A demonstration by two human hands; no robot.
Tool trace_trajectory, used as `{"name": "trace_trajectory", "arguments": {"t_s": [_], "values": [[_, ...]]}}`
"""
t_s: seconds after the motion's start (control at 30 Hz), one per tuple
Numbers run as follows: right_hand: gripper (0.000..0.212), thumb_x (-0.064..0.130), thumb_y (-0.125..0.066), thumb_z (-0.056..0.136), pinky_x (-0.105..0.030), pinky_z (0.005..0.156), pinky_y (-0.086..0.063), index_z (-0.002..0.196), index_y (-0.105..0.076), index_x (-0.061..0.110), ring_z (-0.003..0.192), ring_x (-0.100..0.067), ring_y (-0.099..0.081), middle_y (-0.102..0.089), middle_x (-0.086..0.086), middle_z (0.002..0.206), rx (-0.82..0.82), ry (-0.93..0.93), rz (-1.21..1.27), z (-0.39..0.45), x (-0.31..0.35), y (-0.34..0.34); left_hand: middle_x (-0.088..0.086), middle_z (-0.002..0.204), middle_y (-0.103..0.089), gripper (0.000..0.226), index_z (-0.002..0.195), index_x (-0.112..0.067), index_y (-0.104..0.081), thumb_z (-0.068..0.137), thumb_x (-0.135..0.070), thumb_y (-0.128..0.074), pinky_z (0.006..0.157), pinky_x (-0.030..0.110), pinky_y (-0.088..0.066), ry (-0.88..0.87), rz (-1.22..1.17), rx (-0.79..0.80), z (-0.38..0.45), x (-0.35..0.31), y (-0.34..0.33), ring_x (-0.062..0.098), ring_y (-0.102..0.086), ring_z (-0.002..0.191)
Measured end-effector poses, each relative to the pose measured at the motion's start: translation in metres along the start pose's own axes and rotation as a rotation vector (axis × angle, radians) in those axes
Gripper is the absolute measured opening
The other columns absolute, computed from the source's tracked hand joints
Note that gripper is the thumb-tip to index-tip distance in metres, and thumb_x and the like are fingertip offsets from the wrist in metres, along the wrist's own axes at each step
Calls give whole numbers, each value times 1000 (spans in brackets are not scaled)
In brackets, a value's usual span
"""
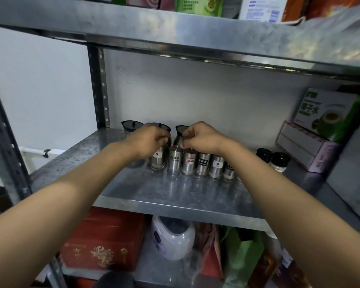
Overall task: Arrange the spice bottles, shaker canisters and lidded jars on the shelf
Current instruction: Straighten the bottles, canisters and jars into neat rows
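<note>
Several steel shaker canisters [203,164] with small labels stand in a row on the grey metal shelf [175,194]. Behind the row stand three lidded jars with dark lids: one at the far left [129,126], one partly hidden by my left hand, one [180,132] by my right hand. My left hand [149,140] curls over the top of the leftmost canister [158,161]. My right hand [202,138] pinches the top of the canister with the red label [188,163]. Two black-capped spice bottles [272,157] stand at the row's right end.
A green drink carton [330,115] lies on a pale purple box [308,148] at the shelf's right. An upright post [100,88] stands at the back left. The shelf above holds packets. The shelf below holds a red box [104,240], a white appliance and bags.
</note>
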State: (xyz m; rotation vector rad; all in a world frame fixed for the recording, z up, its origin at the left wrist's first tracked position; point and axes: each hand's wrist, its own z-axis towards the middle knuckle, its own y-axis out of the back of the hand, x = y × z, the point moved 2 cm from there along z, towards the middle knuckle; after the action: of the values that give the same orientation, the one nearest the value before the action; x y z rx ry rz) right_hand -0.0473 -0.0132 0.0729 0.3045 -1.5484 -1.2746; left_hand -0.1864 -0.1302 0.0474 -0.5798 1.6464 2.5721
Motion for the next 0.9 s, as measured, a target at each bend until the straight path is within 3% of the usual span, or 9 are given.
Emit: {"name": "trace_trajectory", "arguments": {"t_s": [0.1, 0.27, 0.4, 0.5, 0.7, 0.8, 0.9], "values": [[48, 29, -77, 79, -35, 101, -48, 123, -64, 13, 111, -18, -61, -65, -1, 122, 7, 16, 8, 6, 9, -9, 2, 119, -66, 32, 122, -24, -62, 91, -32, -56, 88, 34, -48, 67, 9, 33, -2, 17, 4, 20, -60, 105], [20, 34, -74, 79, -40, 91, -54, 93, -70, 22, 93, -18, -66, -71, 2, 97, 2, 44, -61, 22, 19, -26, -8, 101, -66, 34, 118, -24, -63, 84, -26, -68, 80, 24, -44, 49, -139, 95, -7, 20, -5, 12, -60, 95], [24, 23, -61, 85, -38, 91, -54, 107, -70, 20, 101, -20, -64, -69, 0, 109, -137, 50, -72, 25, 19, -32, -10, 93, -61, 28, 112, -17, -63, 84, -18, -68, 68, 12, -38, 44, -219, 43, -3, 18, -17, 4, -56, 83], [31, 9, -49, 87, -34, 94, -53, 107, -71, 17, 106, -20, -63, -69, -2, 115, -267, 67, -51, 20, 17, -27, -6, 97, -63, 28, 110, -14, -64, 83, -16, -69, 76, 20, -40, 50, -235, 64, -4, 16, -16, 11, -59, 91], [36, 2, -44, 89, -20, 89, -45, 109, -72, 13, 110, -17, -61, -69, -1, 118, -321, 14, 64, 9, 14, -14, -5, 108, -56, 40, 122, -19, -58, 84, -23, -69, 84, 23, -38, 76, -249, 72, -13, 13, -16, 13, -53, 100], [37, 1, -44, 90, -18, 83, -40, 111, -71, 13, 109, -15, -58, -65, 1, 118, -316, -14, 71, -1, 9, -11, -6, 112, -54, 45, 127, -19, -56, 84, -27, -68, 87, 23, -38, 88, -275, 86, -15, 12, -14, 10, -51, 102], [36, 2, -45, 86, -21, 79, -45, 106, -72, 16, 103, -20, -62, -67, -1, 114, -338, -47, 16, -2, 0, -4, -4, 118, -59, 44, 130, -20, -53, 91, -41, -54, 90, 27, -41, 97, -317, 83, -15, 14, -11, 12, -54, 105]]}}
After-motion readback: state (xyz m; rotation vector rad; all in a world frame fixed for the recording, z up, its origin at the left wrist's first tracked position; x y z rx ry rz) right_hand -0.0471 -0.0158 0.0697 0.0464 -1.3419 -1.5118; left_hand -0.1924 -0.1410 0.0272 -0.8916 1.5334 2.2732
